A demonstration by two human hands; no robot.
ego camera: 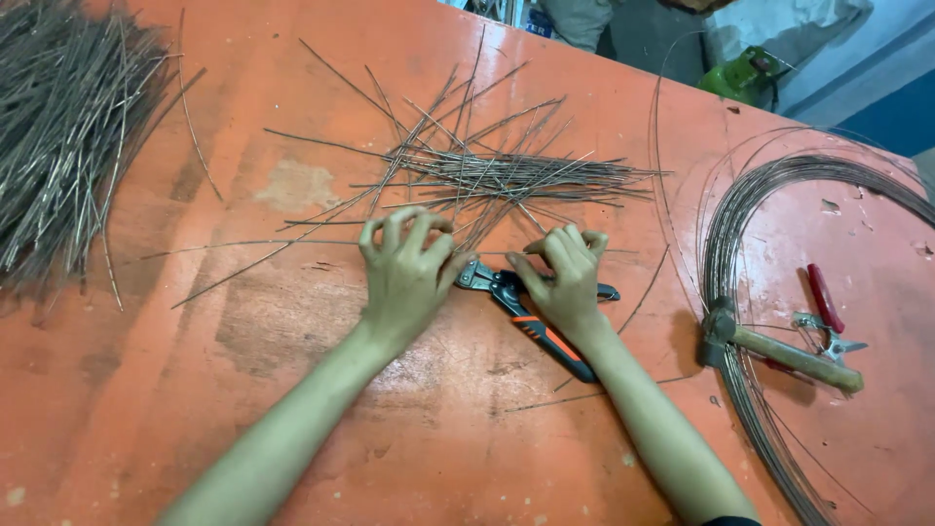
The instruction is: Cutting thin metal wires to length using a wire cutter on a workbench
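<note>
My left hand (404, 268) rests on the orange table (292, 409) with fingers curled and spread, fingertips at the near edge of a loose pile of cut thin wire pieces (506, 175). My right hand (563, 273) sits beside it, fingers bent, also touching the wire ends. Between and under the hands lie black-and-orange cutting pliers (531, 321); the right hand partly covers them. Whether either hand pinches a wire cannot be told.
A big heap of cut wire pieces (58, 136) lies at the far left. A coil of wire (779, 195) sits on the right, with a wooden-handled hammer (779, 351) and red-handled pliers (826, 312) on it. A green object (745, 73) stands past the table's far edge.
</note>
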